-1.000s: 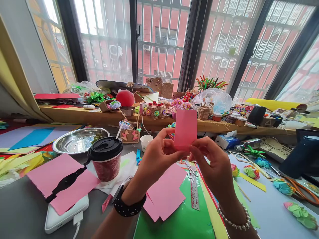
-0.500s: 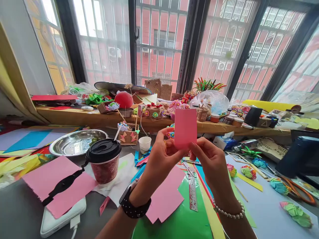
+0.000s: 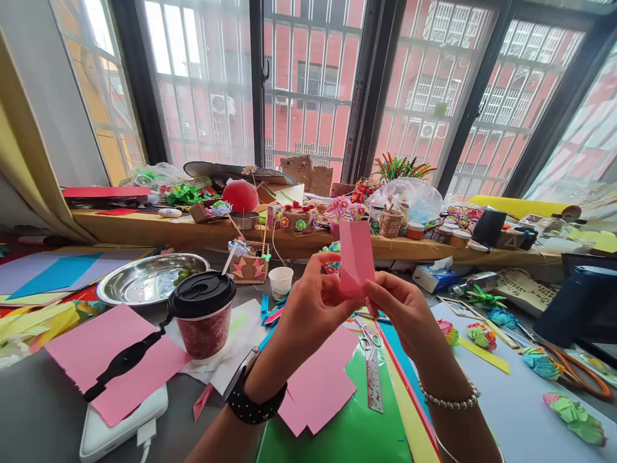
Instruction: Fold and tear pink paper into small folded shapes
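Note:
A small pink paper piece (image 3: 357, 257) is held upright above the desk, with a crease or fold showing along its right side and lower part. My left hand (image 3: 315, 302) pinches its lower left edge. At its lower right corner, the thumb and fingers of my right hand (image 3: 398, 305) are closed on it. Beneath my hands, cut pink sheets (image 3: 318, 386) lie on a green sheet (image 3: 357, 427). Scissors (image 3: 369, 341) and a patterned ruler (image 3: 374, 382) rest to the right of the pink sheets.
Left of my hands stand a lidded coffee cup (image 3: 202, 321), a steel plate (image 3: 130, 276) and a small white cup (image 3: 280, 283). A pink sheet (image 3: 87, 347) overlaps a white power bank (image 3: 101, 437). Crumpled paper flowers (image 3: 542, 361) lie right.
The pink paper has turned and lowered slightly, and now shows a crease and an angled side. My right hand has shifted a little left and down along its lower corner.

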Available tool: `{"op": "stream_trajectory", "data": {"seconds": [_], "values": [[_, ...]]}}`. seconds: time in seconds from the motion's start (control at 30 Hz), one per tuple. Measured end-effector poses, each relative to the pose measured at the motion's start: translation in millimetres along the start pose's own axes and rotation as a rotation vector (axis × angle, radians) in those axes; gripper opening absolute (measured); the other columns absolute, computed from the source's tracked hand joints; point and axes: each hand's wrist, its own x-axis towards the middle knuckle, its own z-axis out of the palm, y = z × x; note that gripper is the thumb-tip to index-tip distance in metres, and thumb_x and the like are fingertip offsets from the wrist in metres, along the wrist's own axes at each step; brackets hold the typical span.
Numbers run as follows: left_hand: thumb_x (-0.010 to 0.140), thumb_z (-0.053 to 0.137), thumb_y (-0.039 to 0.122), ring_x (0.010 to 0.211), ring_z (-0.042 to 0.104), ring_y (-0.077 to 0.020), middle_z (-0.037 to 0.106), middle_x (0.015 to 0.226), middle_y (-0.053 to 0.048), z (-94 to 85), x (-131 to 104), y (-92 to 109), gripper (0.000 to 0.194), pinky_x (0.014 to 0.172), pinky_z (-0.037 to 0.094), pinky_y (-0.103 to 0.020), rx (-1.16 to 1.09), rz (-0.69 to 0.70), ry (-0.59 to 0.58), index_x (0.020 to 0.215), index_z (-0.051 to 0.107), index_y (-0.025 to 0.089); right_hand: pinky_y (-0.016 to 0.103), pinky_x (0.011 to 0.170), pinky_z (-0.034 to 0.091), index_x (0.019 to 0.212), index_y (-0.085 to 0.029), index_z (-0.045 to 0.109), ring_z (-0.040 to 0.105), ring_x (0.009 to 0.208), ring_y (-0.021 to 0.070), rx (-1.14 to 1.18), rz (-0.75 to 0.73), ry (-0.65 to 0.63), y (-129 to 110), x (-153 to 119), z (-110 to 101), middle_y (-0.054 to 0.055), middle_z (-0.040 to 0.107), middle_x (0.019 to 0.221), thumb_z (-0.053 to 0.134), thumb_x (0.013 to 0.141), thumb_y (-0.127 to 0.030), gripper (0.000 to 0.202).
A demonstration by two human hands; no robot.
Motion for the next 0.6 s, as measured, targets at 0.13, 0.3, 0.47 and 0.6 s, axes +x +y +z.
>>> {"op": "stream_trajectory", "data": {"seconds": [0.13, 0.3, 0.47, 0.6], "values": [[0.069, 0.064, 0.024, 0.075, 0.064, -0.0206, 0.064, 0.079, -0.005, -3.7, -1, 1, 0.046, 0.067, 0.049, -0.033, -0.015, -0.019, -0.046, 0.105, 0.035, 0.019, 0.021, 0.047, 0.031, 0.063, -0.017, 0.055, 0.039, 0.047, 0.0068, -0.029, -0.034, 0.047, 1, 0, 2, -0.005, 0.047, 0.052, 0.060, 0.074, -0.030, 0.018], [0.068, 0.065, 0.025, 0.063, 0.062, -0.0165, 0.058, 0.065, 0.002, -2.5, -1, 1, 0.046, 0.060, 0.047, -0.028, 0.012, -0.015, 0.056, 0.103, 0.036, 0.019, 0.022, 0.048, 0.030, 0.059, -0.017, 0.052, 0.039, 0.046, 0.0068, -0.047, -0.115, 0.145, 6, -1, 11, -0.005, 0.047, 0.051, 0.057, 0.077, -0.030, 0.023], [0.066, 0.068, 0.023, 0.065, 0.062, -0.0157, 0.058, 0.064, 0.003, -1.5, 3, -2, 0.046, 0.065, 0.047, -0.030, -0.136, -0.036, 0.074, 0.099, 0.035, 0.019, 0.023, 0.049, 0.031, 0.058, -0.017, 0.057, 0.040, 0.048, 0.0080, -0.098, -0.158, 0.187, 8, 1, 10, -0.004, 0.048, 0.050, 0.054, 0.080, -0.030, 0.026], [0.066, 0.068, 0.023, 0.065, 0.061, -0.0145, 0.056, 0.063, 0.005, 1.0, 2, -2, 0.043, 0.064, 0.046, -0.027, -0.157, -0.024, 0.073, 0.095, 0.035, 0.020, 0.022, 0.048, 0.029, 0.057, -0.017, 0.057, 0.038, 0.049, 0.0080, -0.099, -0.150, 0.212, 6, -1, 9, -0.004, 0.046, 0.050, 0.055, 0.079, -0.030, 0.025]]}}
